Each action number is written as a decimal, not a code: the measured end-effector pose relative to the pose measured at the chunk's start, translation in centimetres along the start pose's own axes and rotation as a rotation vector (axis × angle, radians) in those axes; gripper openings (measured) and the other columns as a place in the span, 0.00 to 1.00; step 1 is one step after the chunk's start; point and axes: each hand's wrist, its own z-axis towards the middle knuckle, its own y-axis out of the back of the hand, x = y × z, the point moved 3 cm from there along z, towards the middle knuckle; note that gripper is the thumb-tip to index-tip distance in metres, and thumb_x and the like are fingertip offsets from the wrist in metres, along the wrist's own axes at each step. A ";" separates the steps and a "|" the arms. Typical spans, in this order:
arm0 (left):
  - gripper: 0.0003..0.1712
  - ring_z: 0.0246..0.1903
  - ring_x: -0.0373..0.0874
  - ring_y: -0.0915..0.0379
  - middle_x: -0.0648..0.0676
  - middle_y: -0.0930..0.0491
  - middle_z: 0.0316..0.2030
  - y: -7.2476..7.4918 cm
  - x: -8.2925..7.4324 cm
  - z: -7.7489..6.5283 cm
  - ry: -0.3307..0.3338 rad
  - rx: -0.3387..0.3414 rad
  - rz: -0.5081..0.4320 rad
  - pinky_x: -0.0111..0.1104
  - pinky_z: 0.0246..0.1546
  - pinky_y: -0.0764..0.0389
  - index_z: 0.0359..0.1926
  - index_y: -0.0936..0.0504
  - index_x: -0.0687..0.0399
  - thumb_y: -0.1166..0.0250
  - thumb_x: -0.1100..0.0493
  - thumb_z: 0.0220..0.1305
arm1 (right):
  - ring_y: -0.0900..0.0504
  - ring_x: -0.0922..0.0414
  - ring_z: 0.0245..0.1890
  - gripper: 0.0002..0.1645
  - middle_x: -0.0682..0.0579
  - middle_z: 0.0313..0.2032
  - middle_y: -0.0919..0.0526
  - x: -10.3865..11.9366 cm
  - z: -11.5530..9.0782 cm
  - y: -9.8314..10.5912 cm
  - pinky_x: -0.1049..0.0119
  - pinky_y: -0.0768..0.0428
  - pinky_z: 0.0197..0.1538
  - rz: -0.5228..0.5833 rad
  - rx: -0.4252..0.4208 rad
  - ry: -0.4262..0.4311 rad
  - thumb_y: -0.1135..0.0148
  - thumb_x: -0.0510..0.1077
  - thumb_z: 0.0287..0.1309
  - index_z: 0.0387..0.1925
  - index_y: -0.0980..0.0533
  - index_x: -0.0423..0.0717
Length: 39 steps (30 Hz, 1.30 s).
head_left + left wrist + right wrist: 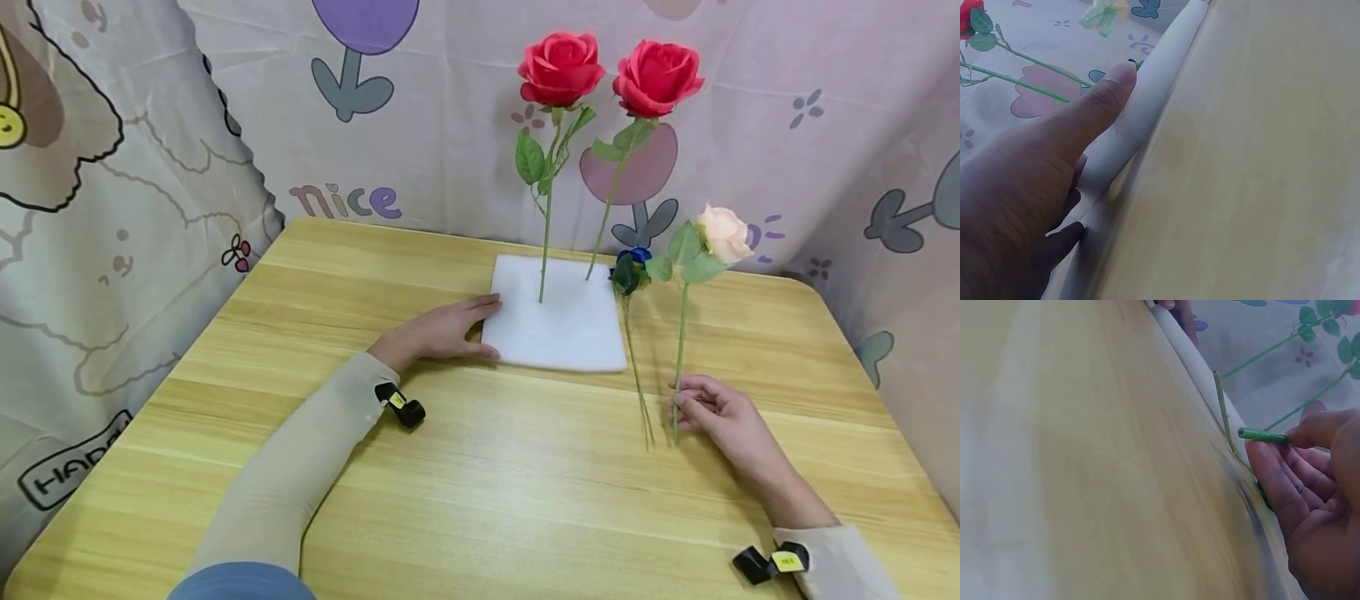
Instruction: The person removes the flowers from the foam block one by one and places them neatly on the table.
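Printed cloth (pixel 465 142), with cartoon flowers and the word "nice", hangs behind a wood-grain surface (pixel 450 475); we record left to right. At left, the person's left hand (pixel 448 330) rests at the left side of a white pad (pixel 558 340). Its grip is apart: the thumb touches the near left corner, the fingers lie farther back along the same edge, and nothing is clamped. We judge this to be bracing; should it shift, the pad could slide or tip, since it looks light and bears top-heavy stems.

The left red rose (pixel 561 71) stands nearly upright in the pad; the right red rose (pixel 657 77), near the far right corner, leans right. We suspect a shallow hold would let the leaning one drop; how deep either stem goes, we cannot tell.

Just right of the pad, a blue flower (pixel 630 272) lies on the surface, its stem running toward the near side. That stem ends close to the right hand (pixel 723 421), so a low sweep could drag it.

Farthest right, the pale rose (pixel 725 234) is held roughly upright, bloom up, apart from the pad. The right hand's grip is clamped on its stem low down, thumb against fingers, the cut end showing in the right wrist view. So low a hold under a wide bloom may, we think, let the flower swivel or the stem bend.
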 end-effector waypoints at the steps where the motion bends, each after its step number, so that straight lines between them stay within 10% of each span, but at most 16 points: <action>1: 0.59 0.74 0.47 0.57 0.48 0.60 0.77 0.0 0.0 0.0 0.000 0.001 -0.001 0.39 0.71 0.47 0.77 0.54 0.51 0.45 0.23 0.58 | 0.17 0.59 0.33 0.22 0.47 0.38 0.16 -0.1 0.0 0.0 0.65 0.15 0.36 -0.005 0.005 -0.005 0.45 0.36 0.70 0.55 0.33 0.20; 39: 0.60 0.74 0.47 0.57 0.49 0.60 0.77 0.1 0.1 0.1 -0.010 -0.011 -0.007 0.39 0.71 0.47 0.77 0.54 0.52 0.45 0.22 0.57 | 0.19 0.60 0.33 0.22 0.49 0.37 0.19 -1.3 -0.1 1.6 0.65 0.16 0.34 0.031 0.122 -0.181 0.48 0.38 0.72 0.54 0.35 0.19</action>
